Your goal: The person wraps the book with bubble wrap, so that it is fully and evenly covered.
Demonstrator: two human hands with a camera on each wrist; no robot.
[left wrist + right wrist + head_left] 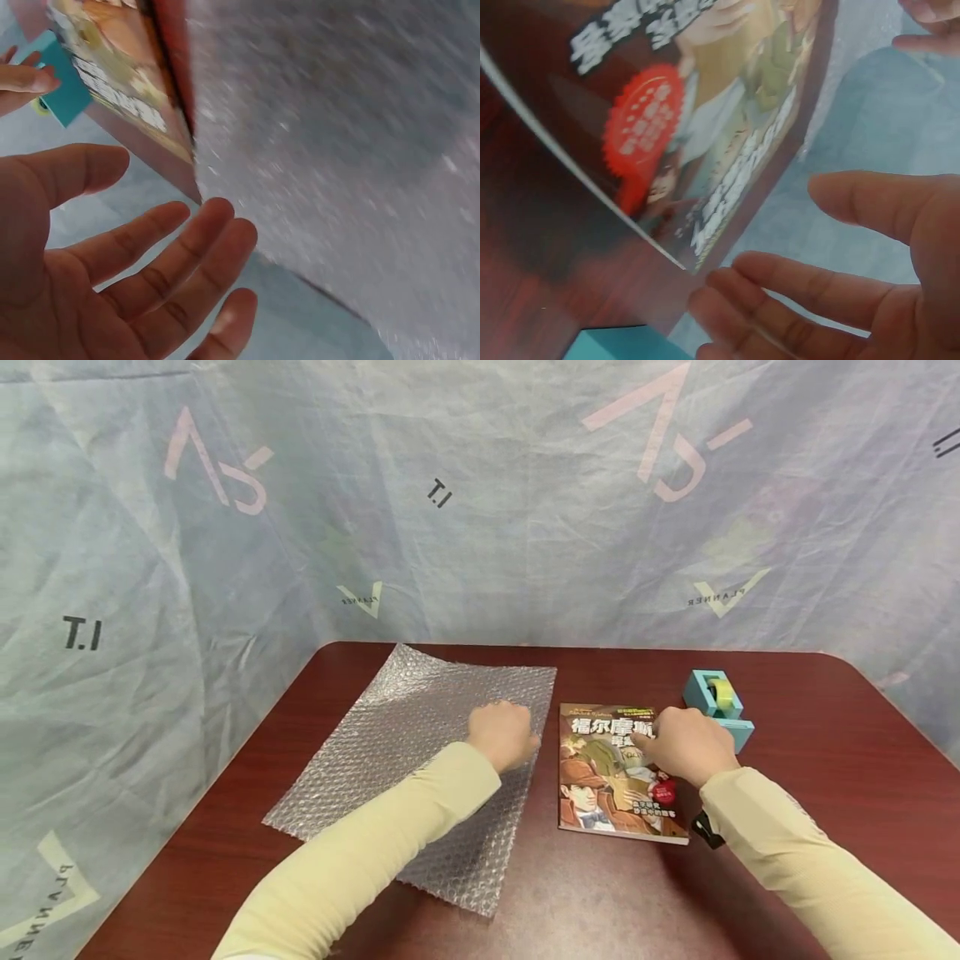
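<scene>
A sheet of bubble wrap [420, 735] lies flat on the left half of the table. Over its right part hovers my left hand [502, 735], and the left wrist view shows its fingers [172, 262] loosely bent with nothing in them. To the right lies a book [611, 785] with an illustrated cover, face up. My right hand [693, 743] is above the book's upper right corner. In the right wrist view its fingers [802, 285] are relaxed, thumb apart, and hold nothing; whether they touch the book is unclear.
A light-blue tape dispenser [705, 693] with a yellow roll stands behind my right hand. A small black object [707, 831] lies by the book's lower right corner, partly hidden by my right sleeve. Behind the dark red table [825, 760] hangs a grey printed cloth [495, 568].
</scene>
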